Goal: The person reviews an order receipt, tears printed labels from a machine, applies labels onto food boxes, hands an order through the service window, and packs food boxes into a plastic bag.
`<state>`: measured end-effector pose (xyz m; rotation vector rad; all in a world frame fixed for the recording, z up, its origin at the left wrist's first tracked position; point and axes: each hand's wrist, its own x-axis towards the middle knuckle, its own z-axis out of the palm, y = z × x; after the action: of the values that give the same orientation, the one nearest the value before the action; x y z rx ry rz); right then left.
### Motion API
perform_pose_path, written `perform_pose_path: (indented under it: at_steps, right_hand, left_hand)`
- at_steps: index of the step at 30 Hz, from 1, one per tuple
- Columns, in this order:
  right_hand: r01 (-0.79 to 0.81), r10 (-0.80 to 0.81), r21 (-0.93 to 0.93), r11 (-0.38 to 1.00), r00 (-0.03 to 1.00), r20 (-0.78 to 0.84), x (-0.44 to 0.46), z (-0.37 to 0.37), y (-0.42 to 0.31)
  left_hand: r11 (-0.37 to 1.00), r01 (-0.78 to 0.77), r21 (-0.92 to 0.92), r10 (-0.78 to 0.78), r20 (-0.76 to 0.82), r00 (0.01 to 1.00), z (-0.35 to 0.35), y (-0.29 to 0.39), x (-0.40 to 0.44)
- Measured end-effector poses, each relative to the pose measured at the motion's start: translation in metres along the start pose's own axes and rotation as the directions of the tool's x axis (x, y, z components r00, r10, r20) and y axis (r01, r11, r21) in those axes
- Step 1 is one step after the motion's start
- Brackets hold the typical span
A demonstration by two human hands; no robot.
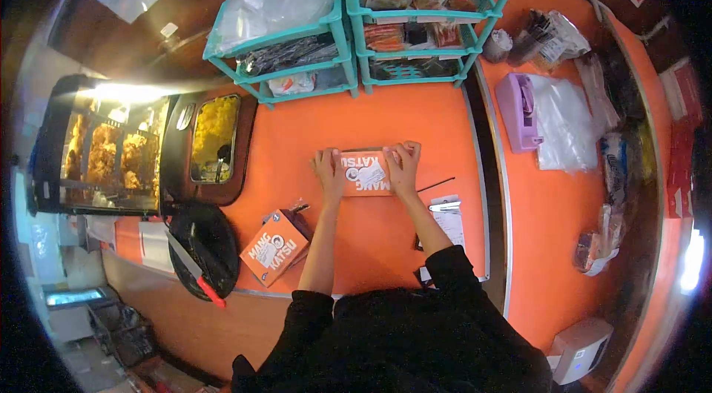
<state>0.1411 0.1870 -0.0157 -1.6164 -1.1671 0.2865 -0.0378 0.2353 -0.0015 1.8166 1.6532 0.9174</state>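
Note:
An orange and white food box printed "MANG KATSU" lies on the orange counter in front of me, its lettering upside down from my side. Both of its ends are gripped: my left hand curls around the left end, and my right hand does the same on the right, with fingertips at the far corners. The box's contents are hidden. Nearer to me, left of my left forearm, sits a second printed box, turned at an angle. A thin dark stick lies just right of my right hand.
A knife with a red handle rests on a round black board at the left. Behind it are a metal tray and a lit food warmer. Teal racks stand at the back. Papers lie on the right.

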Motion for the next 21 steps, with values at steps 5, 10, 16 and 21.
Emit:
perform_pose_path:
  at_steps: [5, 10, 16, 21]
  right_hand:
    - [-0.376, 0.295, 0.565, 0.735, 0.927, 0.233, 0.005, 0.003, 0.004]
    - [-0.056, 0.045, -0.137, 0.989, 0.996, -0.08, -0.033, -0.002, -0.024]
    - [-0.098, 0.038, -0.305, 0.947, 0.98, -0.197, -0.045, -0.079, 0.01]
    - [-0.226, -0.242, -0.615, 0.755, 0.777, -0.582, 0.083, -0.248, -0.005]
  left_hand:
    - [0.702, -0.121, -0.702, 0.147, -0.024, 0.989, 0.04, -0.083, 0.029]
    - [0.985, -0.073, -0.156, 0.07, -0.026, 0.997, 0.009, 0.018, 0.001]
    - [0.821, -0.381, 0.424, 0.357, 0.138, 0.924, 0.024, 0.083, -0.09]
    - [0.778, -0.582, 0.239, 0.456, 0.423, 0.783, 0.014, 0.068, -0.124]
